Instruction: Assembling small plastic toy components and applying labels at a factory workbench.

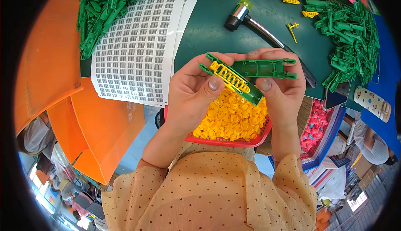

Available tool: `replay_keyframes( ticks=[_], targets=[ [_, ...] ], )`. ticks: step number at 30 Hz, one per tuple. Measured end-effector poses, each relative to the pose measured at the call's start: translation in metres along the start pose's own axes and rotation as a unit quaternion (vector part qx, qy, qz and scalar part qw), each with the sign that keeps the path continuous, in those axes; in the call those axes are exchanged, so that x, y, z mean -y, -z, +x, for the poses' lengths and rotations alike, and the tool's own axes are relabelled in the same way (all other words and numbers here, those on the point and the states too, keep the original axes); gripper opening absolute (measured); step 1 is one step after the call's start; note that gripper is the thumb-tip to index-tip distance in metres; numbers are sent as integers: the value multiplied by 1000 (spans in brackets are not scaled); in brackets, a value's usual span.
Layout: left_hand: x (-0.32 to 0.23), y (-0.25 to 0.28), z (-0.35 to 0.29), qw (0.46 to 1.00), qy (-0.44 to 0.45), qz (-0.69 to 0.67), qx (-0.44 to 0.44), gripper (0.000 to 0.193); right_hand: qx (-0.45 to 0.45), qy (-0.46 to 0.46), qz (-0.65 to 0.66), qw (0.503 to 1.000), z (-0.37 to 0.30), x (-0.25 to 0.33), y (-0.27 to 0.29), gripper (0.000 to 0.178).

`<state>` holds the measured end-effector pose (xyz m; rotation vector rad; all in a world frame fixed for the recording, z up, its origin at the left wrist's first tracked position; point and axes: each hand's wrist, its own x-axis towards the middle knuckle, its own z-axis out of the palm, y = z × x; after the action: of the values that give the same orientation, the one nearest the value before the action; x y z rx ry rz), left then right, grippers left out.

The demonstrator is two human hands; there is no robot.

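Observation:
My left hand (pixel 193 90) grips a green plastic half-shell (pixel 252 96), tilted down to the right, with a yellow spring-shaped insert (pixel 229 77) lying in its hollow. In my right hand (pixel 284 90) is a second green half-shell (pixel 264 69), held level with its hollow side showing. The two shells come close together at the middle, one overlapping the other in view; whether they touch I cannot tell. Below both hands sits a red basket (pixel 262 137) full of small yellow ring-like parts (pixel 234 116).
A rubber-headed mallet (pixel 263 29) lies on the dark green table (pixel 204 26). Green shells are heaped at left (pixel 104 11) and right (pixel 351 34). Printed label sheets (pixel 129 55), loose yellow pieces (pixel 292 30), a phone (pixel 336 95) and a blue-rimmed crate of pink parts (pixel 315 128) surround me.

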<state>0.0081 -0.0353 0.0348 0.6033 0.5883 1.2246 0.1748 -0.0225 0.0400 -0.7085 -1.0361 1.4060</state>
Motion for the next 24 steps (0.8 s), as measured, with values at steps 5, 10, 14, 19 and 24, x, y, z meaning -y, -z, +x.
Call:
replay_keyframes(
  ticks=[5, 10, 14, 19, 24],
  targets=[
    [-2, 6, 2, 999, -25, 29, 3, 32, -12, 22, -41, 999, 6, 10, -1, 44],
    [-11, 8, 3, 978, -94, 186, 10, 27, 0, 31, -134, 991, 8, 17, 9, 44],
    [-12, 9, 3, 965, -122, 231, 10, 26, -29, -63, -139, 988, 3, 17, 10, 54],
    [-10, 8, 4, 996, -34, 86, 0, 29, -19, -41, -88, 995, 4, 12, 7, 45],
    [-2, 1, -1, 998, 41, -28, -37, 33, -68, -84, -24, 994, 2, 1, -9, 43]
  ],
)
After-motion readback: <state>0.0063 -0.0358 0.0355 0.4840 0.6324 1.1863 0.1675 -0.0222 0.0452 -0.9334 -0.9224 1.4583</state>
